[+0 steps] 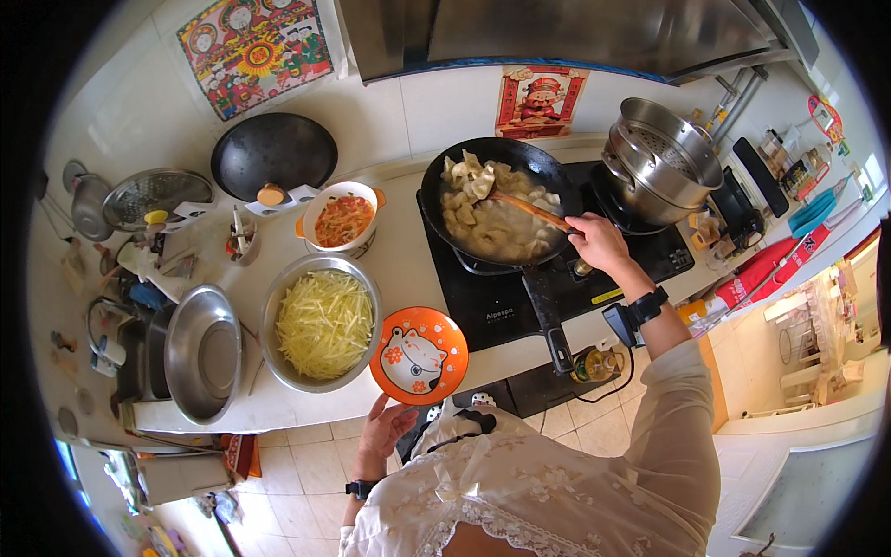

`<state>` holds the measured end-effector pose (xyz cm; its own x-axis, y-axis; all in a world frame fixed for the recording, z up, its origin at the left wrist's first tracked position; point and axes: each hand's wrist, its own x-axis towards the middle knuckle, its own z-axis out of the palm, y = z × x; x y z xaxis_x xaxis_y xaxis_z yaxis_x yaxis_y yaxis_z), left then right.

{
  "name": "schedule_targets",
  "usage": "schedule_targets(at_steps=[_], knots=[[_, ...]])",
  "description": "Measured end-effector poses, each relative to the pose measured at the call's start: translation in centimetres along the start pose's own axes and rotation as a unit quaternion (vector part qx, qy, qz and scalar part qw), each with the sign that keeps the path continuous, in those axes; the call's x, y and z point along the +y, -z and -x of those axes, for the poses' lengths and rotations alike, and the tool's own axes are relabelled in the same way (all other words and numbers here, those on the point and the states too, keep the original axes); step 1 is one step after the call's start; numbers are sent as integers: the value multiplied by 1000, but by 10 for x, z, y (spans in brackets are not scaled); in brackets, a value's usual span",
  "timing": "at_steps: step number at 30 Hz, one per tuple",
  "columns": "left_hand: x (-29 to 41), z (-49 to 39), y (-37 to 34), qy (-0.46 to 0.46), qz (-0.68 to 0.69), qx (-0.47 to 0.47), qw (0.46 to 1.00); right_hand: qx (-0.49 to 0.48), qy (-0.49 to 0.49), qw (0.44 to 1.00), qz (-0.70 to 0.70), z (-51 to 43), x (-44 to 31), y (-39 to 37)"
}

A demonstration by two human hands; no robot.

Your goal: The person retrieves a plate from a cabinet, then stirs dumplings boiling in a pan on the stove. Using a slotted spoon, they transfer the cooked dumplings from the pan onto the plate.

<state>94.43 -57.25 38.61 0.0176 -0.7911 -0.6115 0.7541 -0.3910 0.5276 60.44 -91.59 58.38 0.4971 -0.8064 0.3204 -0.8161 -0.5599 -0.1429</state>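
My right hand [600, 242] grips the dark end of a wooden spatula [529, 211]. The spatula's head is hidden among dumplings [515, 230] in cloudy liquid, inside a black wok [553, 163]. A few dumplings sit higher, heaped at the wok's far left side. Low at the counter's front edge, my left hand [388, 430] holds the near rim of an orange plate [419, 355] with a white cat picture. The plate slightly overlaps the view of a steel basin [270, 306] of pale shredded vegetable [324, 324], likely potato.
The wok stands on a black cooktop [487, 317], its handle [550, 327] pointing towards me. A steel steamer pot [651, 174] occupies the right burner. Left are a bowl of red-orange food [344, 221], a steel basin [205, 351], a black lid [275, 153] and a sink [132, 365].
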Motion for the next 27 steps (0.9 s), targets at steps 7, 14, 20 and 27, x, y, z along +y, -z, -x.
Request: schedule_targets(at_steps=[7,14,20,27], knots=[[2,2,-2,1,-9,5,1000,-57,24,996,64,12,-26,34],[4,0,-2,4,-21,-6,1000,-39,101,986,130,22,-55,82],[3,-1,-1,3,-12,-4,1000,-76,86,977,177,13,-71,147],[2,-2,2,2,-9,7,1000,-227,-28,937,265,-35,-87,229]])
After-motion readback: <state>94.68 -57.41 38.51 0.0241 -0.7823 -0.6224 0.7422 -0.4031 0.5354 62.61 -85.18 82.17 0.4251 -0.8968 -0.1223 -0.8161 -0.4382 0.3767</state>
